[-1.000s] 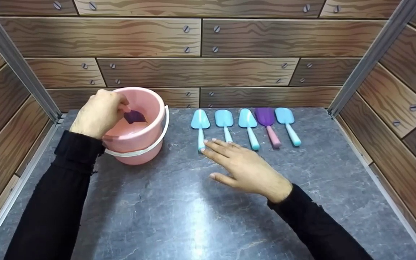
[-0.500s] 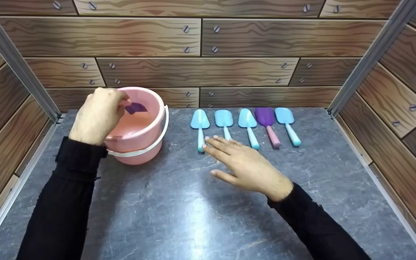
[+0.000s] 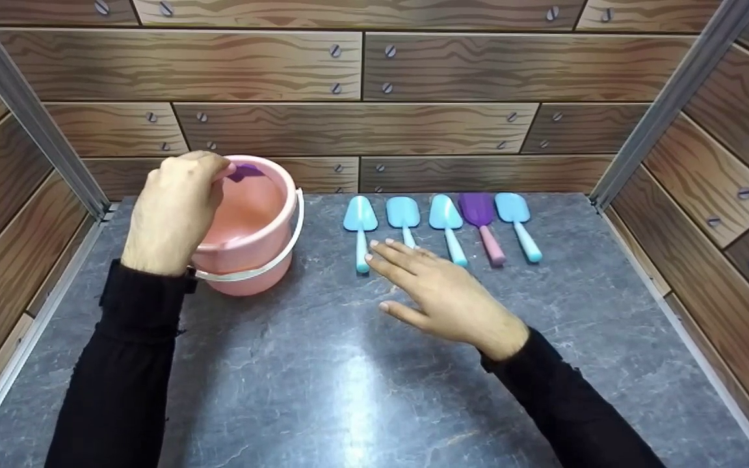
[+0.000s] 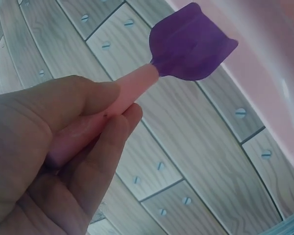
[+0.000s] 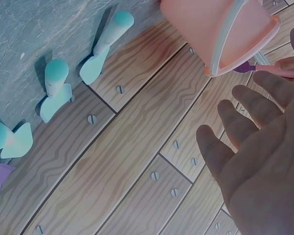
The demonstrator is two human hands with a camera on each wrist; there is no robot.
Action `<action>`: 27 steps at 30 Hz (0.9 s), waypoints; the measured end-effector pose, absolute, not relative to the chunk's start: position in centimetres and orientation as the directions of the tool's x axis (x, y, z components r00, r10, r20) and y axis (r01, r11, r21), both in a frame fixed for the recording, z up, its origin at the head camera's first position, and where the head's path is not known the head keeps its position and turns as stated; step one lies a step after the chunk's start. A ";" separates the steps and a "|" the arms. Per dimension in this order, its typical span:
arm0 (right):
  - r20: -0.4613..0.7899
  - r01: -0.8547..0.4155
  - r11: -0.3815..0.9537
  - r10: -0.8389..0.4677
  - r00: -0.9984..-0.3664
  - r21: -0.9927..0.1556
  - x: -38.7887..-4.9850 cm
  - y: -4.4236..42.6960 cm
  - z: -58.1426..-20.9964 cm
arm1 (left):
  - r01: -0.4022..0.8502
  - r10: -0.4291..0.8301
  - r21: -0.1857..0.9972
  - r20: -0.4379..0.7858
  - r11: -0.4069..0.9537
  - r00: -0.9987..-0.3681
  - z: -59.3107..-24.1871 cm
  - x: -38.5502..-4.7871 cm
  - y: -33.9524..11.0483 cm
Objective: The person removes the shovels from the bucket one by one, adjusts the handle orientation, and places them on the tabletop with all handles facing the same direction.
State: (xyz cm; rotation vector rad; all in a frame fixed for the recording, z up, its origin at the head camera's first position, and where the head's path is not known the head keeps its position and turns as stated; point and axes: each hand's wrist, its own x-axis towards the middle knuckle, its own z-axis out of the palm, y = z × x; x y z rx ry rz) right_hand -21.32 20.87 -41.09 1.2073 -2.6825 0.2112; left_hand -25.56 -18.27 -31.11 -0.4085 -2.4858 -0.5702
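My left hand [image 3: 176,211] pinches the pink handle of a toy shovel [image 4: 191,44] between thumb and fingers. In the left wrist view the shovel's purple blade points toward the rim of the pink bucket [image 3: 251,260]. From the head, only a bit of that blade shows past my fingertips, over the bucket's far side. My right hand [image 3: 446,299] is palm down with straight, spread fingers, just in front of the light blue shovels. It holds nothing and partly covers the handle of the second blue shovel [image 3: 403,213].
Several shovels lie in a row along the back: a blue one [image 3: 361,218] at left, another blue one [image 3: 446,214], a purple one [image 3: 477,210] with a pink handle, and a blue one [image 3: 513,209] at right. The bucket's white handle [image 3: 299,224] hangs down. Wood-patterned walls [image 3: 361,130] enclose the grey tabletop [image 3: 303,390].
My left hand has lifted the purple shovel up from inside the bucket toward its rim. My right hand has barely moved.
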 end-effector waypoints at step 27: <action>0.288 -0.728 0.682 -0.683 -0.671 -0.077 -21.6 21.1 -40.7 | 0.483 0.199 0.223 0.710 0.847 -0.676 -32.9 -25.0 -15.9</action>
